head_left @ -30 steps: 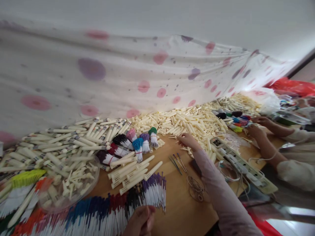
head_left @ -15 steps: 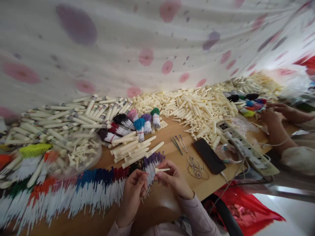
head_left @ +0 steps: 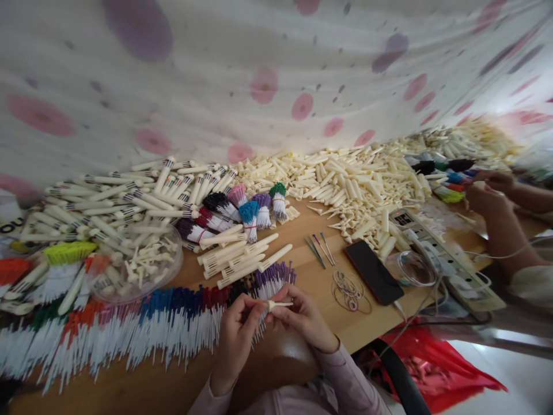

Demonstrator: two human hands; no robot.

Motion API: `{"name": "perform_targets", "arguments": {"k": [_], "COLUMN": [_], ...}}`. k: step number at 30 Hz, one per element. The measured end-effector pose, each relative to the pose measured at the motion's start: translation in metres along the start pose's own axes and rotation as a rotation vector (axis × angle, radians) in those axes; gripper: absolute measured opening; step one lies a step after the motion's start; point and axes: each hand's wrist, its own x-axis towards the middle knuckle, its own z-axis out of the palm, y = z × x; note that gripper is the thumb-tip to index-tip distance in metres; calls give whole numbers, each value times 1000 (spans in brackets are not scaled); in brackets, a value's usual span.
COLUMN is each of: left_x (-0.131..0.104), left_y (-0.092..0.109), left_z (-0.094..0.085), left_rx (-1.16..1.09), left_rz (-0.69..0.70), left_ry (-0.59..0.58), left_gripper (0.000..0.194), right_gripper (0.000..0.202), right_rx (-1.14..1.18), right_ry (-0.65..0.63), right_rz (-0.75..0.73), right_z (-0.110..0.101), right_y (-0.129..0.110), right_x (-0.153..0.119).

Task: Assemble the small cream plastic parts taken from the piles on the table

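Note:
A small cream plastic piece with a thin pointed end is pinched in my right hand. My left hand has its thumb and finger closed at the thick end of that piece, touching it. Just behind my hands lie thin refills with purple tops, part of a long row of white-stemmed refills running left in several colours. Cream pen barrels lie side by side beyond them.
A round clear tray holds small cream parts. To the right are a phone, rubber bands, thin tools, a power strip and another person's hands. Cream parts are heaped behind.
My left hand has moved right and now meets the cream piece in my right hand. The view has shifted slightly, and the other person's hands have moved a little.

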Motion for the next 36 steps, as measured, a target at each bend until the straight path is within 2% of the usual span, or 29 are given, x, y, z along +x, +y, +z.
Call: {"name": "perform_targets", "arguments": {"k": [4, 7, 14, 18, 22, 27, 32, 36], "left_x": [-1, -2, -2, -1, -1, -3, -4, -4], "left_y": [0, 0, -3, -5, -5, -3, -3, -5], "left_z": [0, 1, 2, 2, 2, 2, 2, 1], "left_rx": [83, 83, 82, 74, 68, 75, 49, 70], "left_rz": [80, 85, 80, 76, 77, 72, 60, 56], "left_ry": [3, 5, 7, 8, 14, 11, 18, -21], "left_gripper": [33, 32, 32, 32, 32, 31, 33, 32], "right_gripper": [46, 54, 36, 43, 33, 54, 34, 53], "right_rx": [-183, -266, -357, -459, -465, -540, -549, -575], "right_ry": [49, 65, 109, 108, 132, 66, 133, 124], "right_rz": [-49, -66, -143, -151, -169, -161, -186, -166], "right_z": [2, 5, 4, 2, 2, 2, 7, 11], "right_y": [5, 8, 9, 10, 8, 3, 0, 2], "right_x": [-2, -6, -15, -14, -15, -18, -20, -21]}}
